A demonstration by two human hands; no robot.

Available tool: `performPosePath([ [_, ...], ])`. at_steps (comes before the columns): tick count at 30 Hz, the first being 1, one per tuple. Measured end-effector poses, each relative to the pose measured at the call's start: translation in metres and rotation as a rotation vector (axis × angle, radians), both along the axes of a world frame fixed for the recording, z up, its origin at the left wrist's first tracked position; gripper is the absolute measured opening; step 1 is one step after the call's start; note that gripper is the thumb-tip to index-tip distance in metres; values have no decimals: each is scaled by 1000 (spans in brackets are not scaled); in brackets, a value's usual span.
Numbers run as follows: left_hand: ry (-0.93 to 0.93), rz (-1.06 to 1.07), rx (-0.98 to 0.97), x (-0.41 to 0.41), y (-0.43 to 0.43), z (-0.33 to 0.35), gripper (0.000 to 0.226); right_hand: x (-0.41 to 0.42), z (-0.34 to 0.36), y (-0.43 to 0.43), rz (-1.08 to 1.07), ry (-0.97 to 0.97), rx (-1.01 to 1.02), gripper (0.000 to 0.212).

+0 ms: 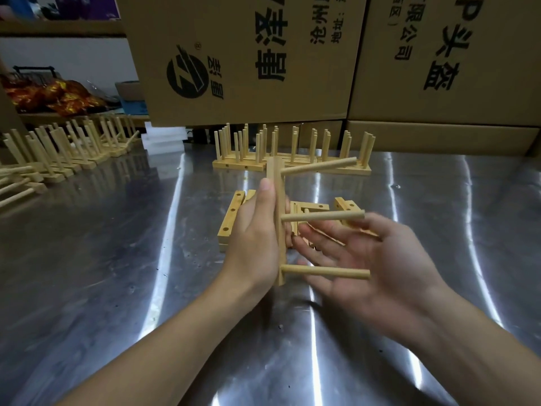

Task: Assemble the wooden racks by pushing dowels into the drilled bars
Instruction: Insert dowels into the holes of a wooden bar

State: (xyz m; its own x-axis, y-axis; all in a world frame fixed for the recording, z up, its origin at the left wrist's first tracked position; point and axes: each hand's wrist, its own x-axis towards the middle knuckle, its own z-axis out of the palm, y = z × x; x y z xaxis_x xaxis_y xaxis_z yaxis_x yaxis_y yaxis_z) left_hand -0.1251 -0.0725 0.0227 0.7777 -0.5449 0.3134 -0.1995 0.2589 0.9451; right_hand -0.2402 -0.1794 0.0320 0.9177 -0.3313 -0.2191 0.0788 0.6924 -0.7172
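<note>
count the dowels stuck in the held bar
3, all pointing right from the bar in the left hand: top dowel, middle dowel, bottom dowel. None look hidden.

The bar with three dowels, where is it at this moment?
In the head view the bar is held upright at centre by the left hand, its dowels pointing right in front of the open right hand, loose drilled bars lying behind.

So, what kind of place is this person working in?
Probably a small factory or packing workshop: stacked printed cartons, rows of assembled wooden racks on a metal table, and loose drilled bars waiting.
</note>
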Motion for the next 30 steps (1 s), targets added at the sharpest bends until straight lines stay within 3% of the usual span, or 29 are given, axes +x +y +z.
performPosePath([
  [3, -87, -23, 22, -4, 0, -1, 57, -5, 3, -1, 11, -37, -84, 80],
  [7, -131, -20, 17, -7, 0, -2, 53, -6, 2, 3, -45, -50, -176, 93],
  [13, -208, -30, 45, -9, 1, -4, 59, -1, -5, 7, -128, -11, -247, 84],
  [17, -163, -32, 32, -14, 0, -6, 54, 1, -9, 11, -164, -32, -238, 74],
  [30, -257, 17, 15, -15, -5, -12, 59, 1, -7, 12, -156, -55, -210, 60],
])
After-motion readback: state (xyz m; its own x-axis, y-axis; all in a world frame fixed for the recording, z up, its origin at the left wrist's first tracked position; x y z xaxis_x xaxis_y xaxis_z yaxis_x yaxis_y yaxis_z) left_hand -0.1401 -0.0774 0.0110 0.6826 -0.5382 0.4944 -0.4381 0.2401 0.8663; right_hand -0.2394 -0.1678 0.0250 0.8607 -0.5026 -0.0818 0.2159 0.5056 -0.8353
